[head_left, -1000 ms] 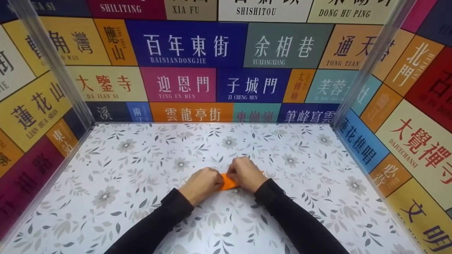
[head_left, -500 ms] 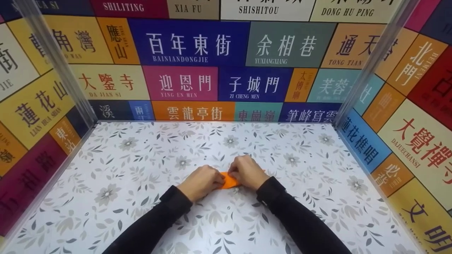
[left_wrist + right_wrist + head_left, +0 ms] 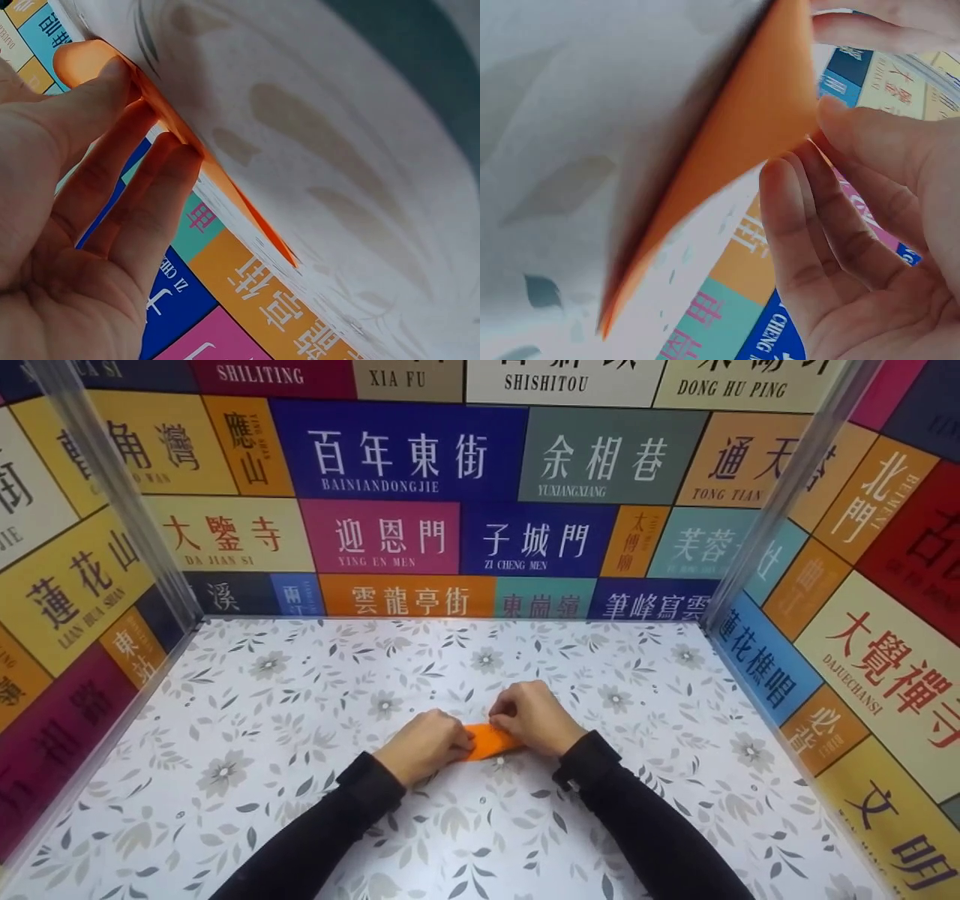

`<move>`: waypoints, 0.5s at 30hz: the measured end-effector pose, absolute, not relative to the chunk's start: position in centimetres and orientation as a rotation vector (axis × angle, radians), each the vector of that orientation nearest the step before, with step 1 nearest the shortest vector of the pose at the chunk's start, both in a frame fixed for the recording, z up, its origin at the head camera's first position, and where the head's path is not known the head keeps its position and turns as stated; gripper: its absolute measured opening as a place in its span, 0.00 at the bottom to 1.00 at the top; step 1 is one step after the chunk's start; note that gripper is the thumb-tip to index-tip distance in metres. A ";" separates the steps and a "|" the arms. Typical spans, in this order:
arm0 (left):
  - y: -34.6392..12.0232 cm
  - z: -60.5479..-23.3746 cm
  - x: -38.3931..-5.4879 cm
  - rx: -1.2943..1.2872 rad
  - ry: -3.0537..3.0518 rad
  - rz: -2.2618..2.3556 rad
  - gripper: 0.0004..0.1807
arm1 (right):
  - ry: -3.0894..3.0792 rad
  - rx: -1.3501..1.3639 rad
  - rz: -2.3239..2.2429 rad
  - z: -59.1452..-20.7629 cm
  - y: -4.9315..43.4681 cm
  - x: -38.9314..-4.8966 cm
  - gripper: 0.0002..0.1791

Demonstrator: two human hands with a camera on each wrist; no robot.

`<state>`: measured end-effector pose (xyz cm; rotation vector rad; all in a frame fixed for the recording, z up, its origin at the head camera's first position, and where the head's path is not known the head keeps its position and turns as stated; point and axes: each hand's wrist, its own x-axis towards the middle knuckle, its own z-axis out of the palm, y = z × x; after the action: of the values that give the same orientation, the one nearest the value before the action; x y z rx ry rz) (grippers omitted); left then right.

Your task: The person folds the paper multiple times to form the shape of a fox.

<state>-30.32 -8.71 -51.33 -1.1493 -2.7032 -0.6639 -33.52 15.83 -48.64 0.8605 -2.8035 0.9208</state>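
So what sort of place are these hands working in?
Probably a small booth or partitioned workstation. A floral tabletop is bounded at the back and sides by colourful walls lettered in Chinese and Latin script, and clear-looking strips run up the corners.

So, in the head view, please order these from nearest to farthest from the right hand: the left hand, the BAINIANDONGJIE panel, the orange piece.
1. Orange piece: pinched by the right hand.
2. Left hand: at the piece's left end.
3. BAINIANDONGJIE panel: on the back wall.
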 end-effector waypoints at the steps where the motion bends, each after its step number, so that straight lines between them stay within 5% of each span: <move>1: -8.7 -51.3 -30.3 -1.154 -2.699 -0.667 0.05 | -2.797 0.856 0.926 -48.4 15.9 -33.4 0.02; 15: -8.8 -51.3 -30.2 -1.177 -2.651 -0.668 0.06 | -2.834 0.901 0.919 -49.1 14.8 -31.0 0.05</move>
<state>-30.19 -8.83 -51.32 -1.1772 -2.6509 -0.6678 -30.97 14.79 -49.06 0.9009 -2.8342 0.9189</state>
